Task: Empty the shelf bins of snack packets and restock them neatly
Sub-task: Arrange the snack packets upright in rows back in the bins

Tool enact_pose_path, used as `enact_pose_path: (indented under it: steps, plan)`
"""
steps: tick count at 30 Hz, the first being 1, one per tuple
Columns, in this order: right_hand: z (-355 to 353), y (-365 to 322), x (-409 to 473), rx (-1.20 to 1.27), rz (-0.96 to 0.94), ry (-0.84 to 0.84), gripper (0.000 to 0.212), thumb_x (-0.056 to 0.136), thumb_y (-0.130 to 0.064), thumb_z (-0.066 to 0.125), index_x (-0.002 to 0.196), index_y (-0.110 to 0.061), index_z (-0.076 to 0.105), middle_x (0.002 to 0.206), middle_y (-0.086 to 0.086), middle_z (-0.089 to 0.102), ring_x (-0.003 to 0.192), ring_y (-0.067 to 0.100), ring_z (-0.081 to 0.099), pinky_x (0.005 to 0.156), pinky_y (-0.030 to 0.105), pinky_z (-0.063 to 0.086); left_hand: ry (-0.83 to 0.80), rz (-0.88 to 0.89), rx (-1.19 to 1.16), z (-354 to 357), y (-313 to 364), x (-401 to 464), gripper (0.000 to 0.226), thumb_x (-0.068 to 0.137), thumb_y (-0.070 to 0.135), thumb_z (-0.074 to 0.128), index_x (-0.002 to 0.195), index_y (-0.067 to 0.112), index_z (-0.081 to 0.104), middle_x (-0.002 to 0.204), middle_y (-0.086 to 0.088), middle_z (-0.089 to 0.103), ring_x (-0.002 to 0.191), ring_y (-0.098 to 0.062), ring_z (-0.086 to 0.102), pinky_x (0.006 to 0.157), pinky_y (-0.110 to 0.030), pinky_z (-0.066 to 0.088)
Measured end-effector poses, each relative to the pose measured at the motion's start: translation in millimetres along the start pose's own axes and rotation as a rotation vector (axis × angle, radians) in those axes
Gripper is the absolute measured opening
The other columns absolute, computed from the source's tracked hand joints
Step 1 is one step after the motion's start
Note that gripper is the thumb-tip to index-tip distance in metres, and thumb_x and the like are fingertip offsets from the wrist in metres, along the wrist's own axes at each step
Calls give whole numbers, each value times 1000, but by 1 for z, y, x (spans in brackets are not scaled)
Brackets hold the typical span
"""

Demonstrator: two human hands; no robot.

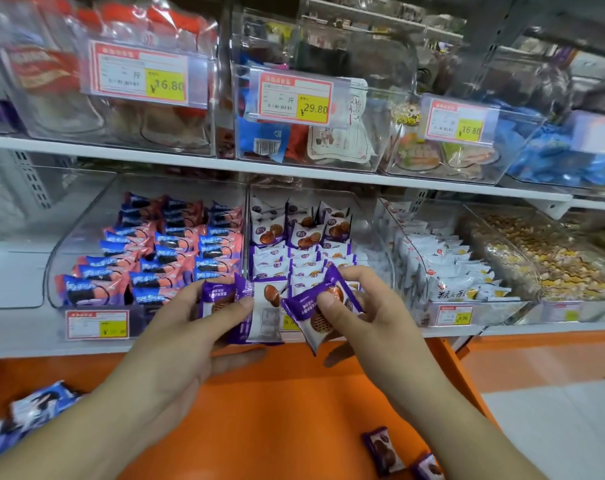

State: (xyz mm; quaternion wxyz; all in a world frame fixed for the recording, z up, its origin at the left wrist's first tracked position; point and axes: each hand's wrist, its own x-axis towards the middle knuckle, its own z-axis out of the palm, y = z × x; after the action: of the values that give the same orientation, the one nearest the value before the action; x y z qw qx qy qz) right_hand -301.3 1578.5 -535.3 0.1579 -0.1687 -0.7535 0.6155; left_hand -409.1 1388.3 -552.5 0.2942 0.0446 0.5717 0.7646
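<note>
Here, left hand (204,327) gripping two purple-white packets (259,311), right hand (360,313) pinching one packet (315,315), both at middle bin (380,223) front edge; two more (380,448) on orange ledge (277,410).

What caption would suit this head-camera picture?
Both hands, left and right, hold purple waffle packets before a half-stocked clear bin.

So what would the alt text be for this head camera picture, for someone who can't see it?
Two hands hold purple waffle packets in front of a shop shelf: the left hand grips a few packets, the right hand pinches one packet. Behind them, a clear bin holds neat rows of the same packets, between other snack bins.
</note>
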Motion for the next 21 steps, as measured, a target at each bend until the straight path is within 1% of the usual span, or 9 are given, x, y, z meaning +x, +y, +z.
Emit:
enact_pose_path:
  steps: [3,5,7,10,13,15,16,18,21]
  plan:
    - [5,2,-1,32,1,-65,24,101,-16,67,122,-26,63,101,9,75,87,38,74,66,58,63,-28,18,5,6,0,-4,36,92,9,69,128,12,64,114,-12,77,103,-35,75,84,-56,62]
    - [7,5,-1,45,7,-118,28,103,-12,64,122,-31,68,103,12,74,80,39,70,63,53,63,-37,22,13,8,-1,-6,36,92,8,69,128,13,64,114,-12,77,104,-34,75,83,-55,63]
    - [9,7,2,60,59,-137,37,101,-10,62,117,-42,70,94,12,72,70,33,61,57,43,55,-33,22,19,8,-1,-8,36,92,8,70,127,13,65,114,-11,78,103,-34,76,83,-54,63]
    - [8,15,14,73,155,-115,51,89,-4,61,98,-53,68,74,-8,69,78,26,58,70,44,49,-13,27,43,6,-1,-9,35,91,9,71,126,14,65,113,-11,78,101,-34,76,85,-53,62]
    - [3,19,16,61,143,-126,46,80,-13,64,105,-50,57,79,-4,64,81,28,52,71,47,42,11,37,77,3,2,-7,38,88,11,75,125,16,66,110,-8,79,97,-32,77,86,-52,62]
    - [0,17,13,-15,109,-125,47,89,-16,73,119,-41,46,87,-2,64,77,24,55,68,45,43,24,40,97,2,4,-4,40,86,13,77,124,17,66,108,-8,79,95,-32,78,87,-52,61]
    - [-1,15,12,-20,89,-101,49,92,-14,77,121,-35,43,85,-9,69,75,16,61,70,38,49,32,42,99,1,5,-2,40,85,13,77,123,17,66,107,-8,79,94,-32,78,87,-52,61]
    - [-5,15,16,-1,80,-2,47,90,-12,81,118,-25,46,84,-10,75,74,10,69,71,24,55,51,44,99,-1,9,2,42,84,12,78,124,18,65,105,-9,80,92,-32,78,84,-52,62]
    - [-9,18,37,-131,23,132,30,90,-19,82,107,-20,58,75,2,63,66,23,59,68,35,51,73,48,107,-7,14,9,51,82,14,80,129,23,62,105,-8,80,91,-31,79,81,-51,63]
